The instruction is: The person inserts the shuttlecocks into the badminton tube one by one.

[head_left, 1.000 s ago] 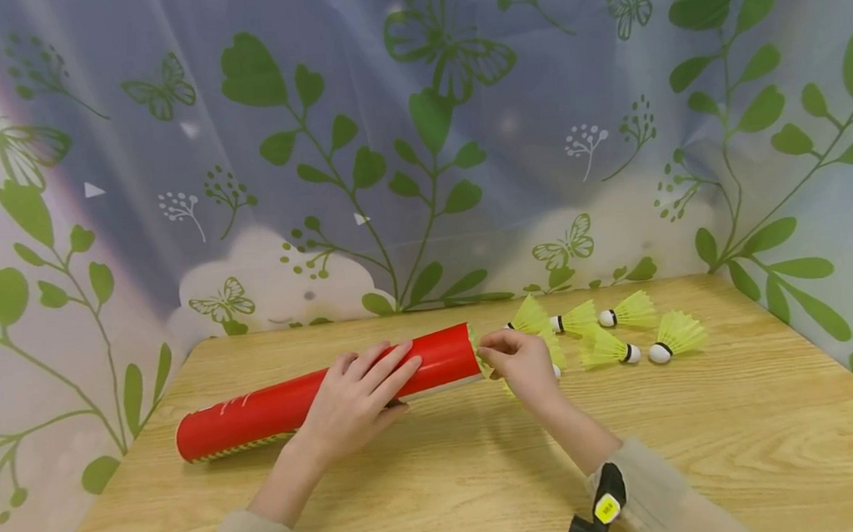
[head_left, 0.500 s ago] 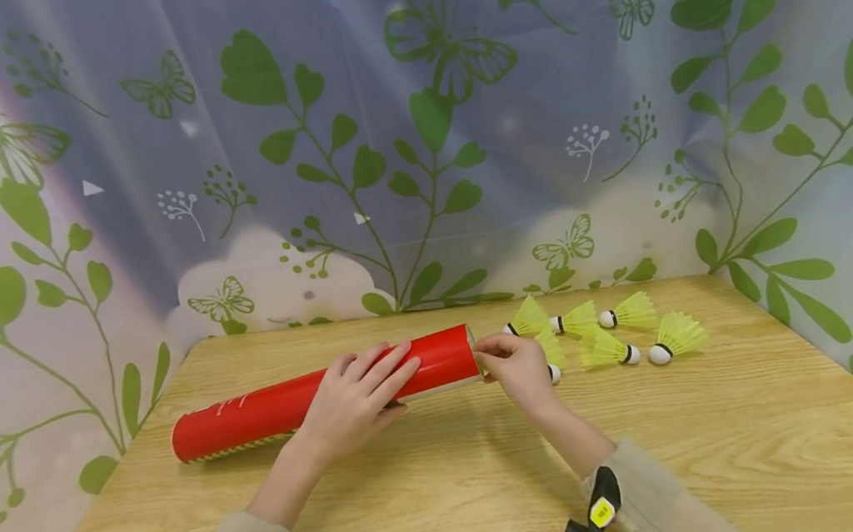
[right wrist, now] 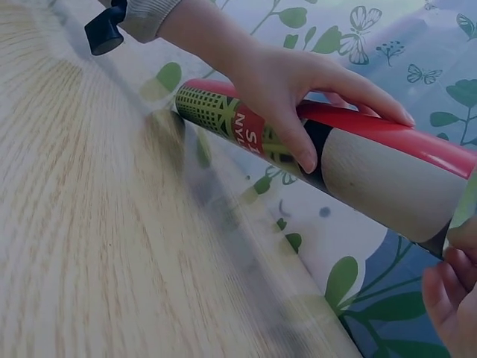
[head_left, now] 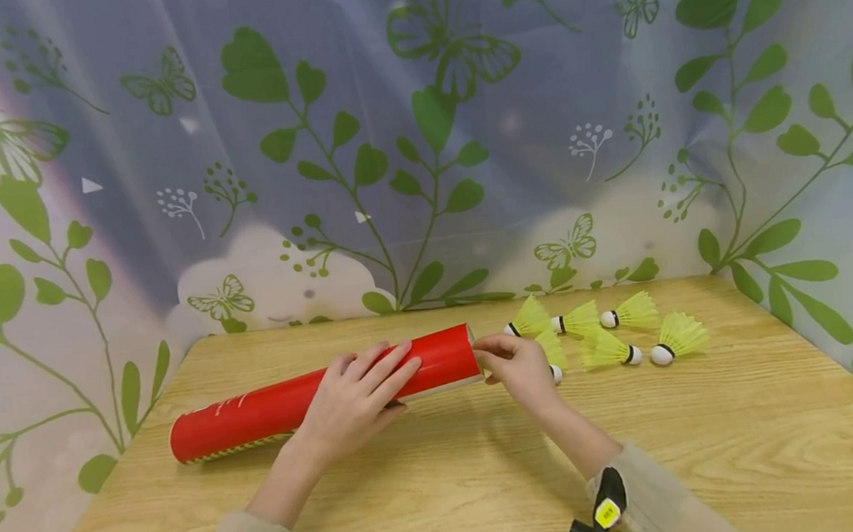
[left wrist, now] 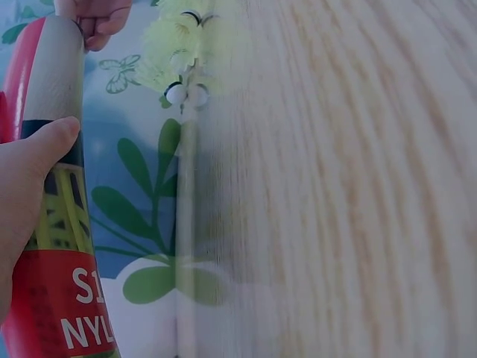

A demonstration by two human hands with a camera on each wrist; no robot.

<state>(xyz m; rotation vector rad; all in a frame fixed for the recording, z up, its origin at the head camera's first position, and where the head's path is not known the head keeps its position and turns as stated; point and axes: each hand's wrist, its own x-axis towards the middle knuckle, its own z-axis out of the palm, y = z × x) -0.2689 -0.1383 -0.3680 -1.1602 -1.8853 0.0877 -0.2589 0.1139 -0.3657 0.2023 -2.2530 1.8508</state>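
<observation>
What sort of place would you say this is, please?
Probably an indoor tabletop recording setup rather than a sports hall, despite the yellow shuttlecocks: there's a wood-grain table, a leaf-and-butterfly curtain hung around it, and a black wrist-worn device.

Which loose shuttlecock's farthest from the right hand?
The rightmost shuttlecock in the head view; every other loose one lies left of it, nearer the right hand.

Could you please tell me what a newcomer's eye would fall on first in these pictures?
Probably the bright red tube, slanting across the left and middle of the table, held by the left grip, with the right grip at its right end. Next, the yellow shuttlecocks, lying on the table to its right.
</observation>
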